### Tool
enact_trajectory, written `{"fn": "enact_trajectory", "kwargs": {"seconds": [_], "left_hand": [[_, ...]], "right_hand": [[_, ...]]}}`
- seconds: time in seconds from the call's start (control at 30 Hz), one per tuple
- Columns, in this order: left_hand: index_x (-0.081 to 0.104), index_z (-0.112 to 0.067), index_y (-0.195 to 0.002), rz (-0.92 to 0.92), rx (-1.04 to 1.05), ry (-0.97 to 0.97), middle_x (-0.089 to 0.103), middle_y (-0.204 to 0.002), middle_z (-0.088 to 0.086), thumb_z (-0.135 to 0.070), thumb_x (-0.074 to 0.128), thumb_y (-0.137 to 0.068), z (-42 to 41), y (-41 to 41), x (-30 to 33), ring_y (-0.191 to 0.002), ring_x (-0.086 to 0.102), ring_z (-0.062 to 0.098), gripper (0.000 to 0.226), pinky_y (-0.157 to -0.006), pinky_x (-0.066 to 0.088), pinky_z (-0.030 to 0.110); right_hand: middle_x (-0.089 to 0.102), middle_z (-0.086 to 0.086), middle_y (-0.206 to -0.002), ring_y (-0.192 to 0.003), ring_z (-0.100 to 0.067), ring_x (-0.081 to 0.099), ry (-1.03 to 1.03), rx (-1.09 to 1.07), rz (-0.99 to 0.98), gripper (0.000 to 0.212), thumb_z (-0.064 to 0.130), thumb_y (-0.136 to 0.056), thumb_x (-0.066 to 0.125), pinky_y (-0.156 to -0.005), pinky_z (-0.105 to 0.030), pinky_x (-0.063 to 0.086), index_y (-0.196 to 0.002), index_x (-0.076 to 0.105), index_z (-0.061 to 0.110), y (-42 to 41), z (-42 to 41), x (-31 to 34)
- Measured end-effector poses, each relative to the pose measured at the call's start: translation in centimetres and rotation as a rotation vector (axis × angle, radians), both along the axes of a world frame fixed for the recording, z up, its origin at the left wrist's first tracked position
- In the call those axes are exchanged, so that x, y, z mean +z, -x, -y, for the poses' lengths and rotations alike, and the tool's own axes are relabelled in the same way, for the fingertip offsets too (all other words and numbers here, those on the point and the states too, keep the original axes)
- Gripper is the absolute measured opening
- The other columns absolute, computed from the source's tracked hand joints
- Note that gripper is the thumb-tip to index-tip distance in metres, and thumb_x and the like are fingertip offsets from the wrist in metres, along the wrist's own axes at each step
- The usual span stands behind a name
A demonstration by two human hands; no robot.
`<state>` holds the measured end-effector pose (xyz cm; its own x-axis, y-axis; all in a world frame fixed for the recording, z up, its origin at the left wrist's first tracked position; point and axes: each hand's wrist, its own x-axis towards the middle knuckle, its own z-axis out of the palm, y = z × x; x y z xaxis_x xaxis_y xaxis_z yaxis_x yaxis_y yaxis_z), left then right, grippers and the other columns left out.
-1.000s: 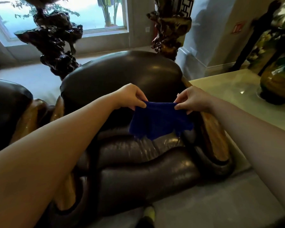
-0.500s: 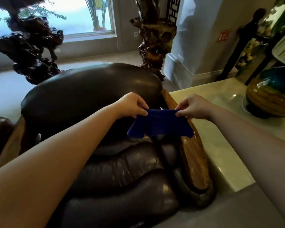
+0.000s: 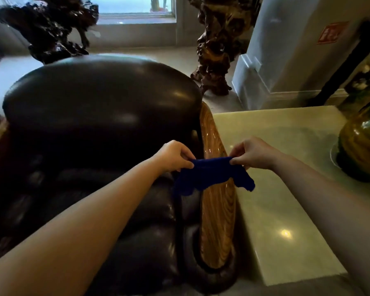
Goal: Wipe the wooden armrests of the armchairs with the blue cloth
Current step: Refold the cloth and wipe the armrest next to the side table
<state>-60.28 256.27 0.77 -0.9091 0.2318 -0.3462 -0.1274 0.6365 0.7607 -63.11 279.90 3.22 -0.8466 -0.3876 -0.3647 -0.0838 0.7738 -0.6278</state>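
A small blue cloth (image 3: 212, 174) hangs stretched between my two hands, just above the glossy wooden armrest (image 3: 217, 212) on the right side of a dark leather armchair (image 3: 98, 116). My left hand (image 3: 175, 153) pinches the cloth's left top corner. My right hand (image 3: 254, 153) pinches the right top corner. The cloth's lower edge drapes across the armrest; whether it touches the wood is unclear. The chair's left armrest is mostly out of view in shadow.
A pale green stone side table (image 3: 286, 189) stands right against the armrest, with a large glazed vase (image 3: 363, 146) on its far right. Dark carved root sculptures (image 3: 216, 45) stand behind the chair, beside a white pillar base (image 3: 263, 77).
My view and both hands have shifted right, from over the chair's seat to above the right wooden armrest. The cloth stays stretched between both hands.
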Motion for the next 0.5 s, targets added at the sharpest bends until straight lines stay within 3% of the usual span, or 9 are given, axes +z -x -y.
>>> {"fn": "enact_trajectory", "kwargs": {"seconds": [0.3, 0.43, 0.5], "left_hand": [[0.064, -0.025, -0.086, 0.060, 0.044, 0.022, 0.067, -0.088, -0.003, -0.013, 0.068, -0.078, -4.7, 3.9, -5.2, -0.081, 0.066, 0.010, 0.016, -0.059, 0.053, 0.020], [0.065, -0.024, -0.090, -0.038, 0.068, 0.033, 0.065, -0.089, -0.006, -0.012, 0.067, -0.078, -5.1, 5.4, -5.9, -0.085, 0.064, 0.007, 0.018, -0.070, 0.054, 0.023], [0.064, -0.027, -0.089, -0.120, 0.087, 0.033, 0.064, -0.087, -0.010, -0.013, 0.067, -0.078, -5.3, 5.4, -6.4, -0.084, 0.063, 0.003, 0.019, -0.067, 0.051, 0.018]], "right_hand": [[0.069, 0.006, -0.073, -0.068, -0.008, 0.066, -0.017, 0.042, 0.046, 0.023, 0.010, -0.079, 0.067, -0.049, -0.014, 0.049, -0.069, 0.064, 0.030, 5.0, -4.4, -5.8], [0.068, 0.007, -0.073, -0.068, -0.008, 0.066, 0.007, 0.037, -0.013, 0.023, 0.010, -0.079, 0.066, -0.048, -0.013, 0.047, -0.071, 0.063, 0.031, 6.7, -5.0, -6.4], [0.067, 0.009, -0.073, -0.069, -0.007, 0.065, 0.024, 0.031, -0.061, 0.022, 0.011, -0.079, 0.067, -0.052, -0.014, 0.048, -0.072, 0.063, 0.032, 7.1, -5.2, -6.8]]}}
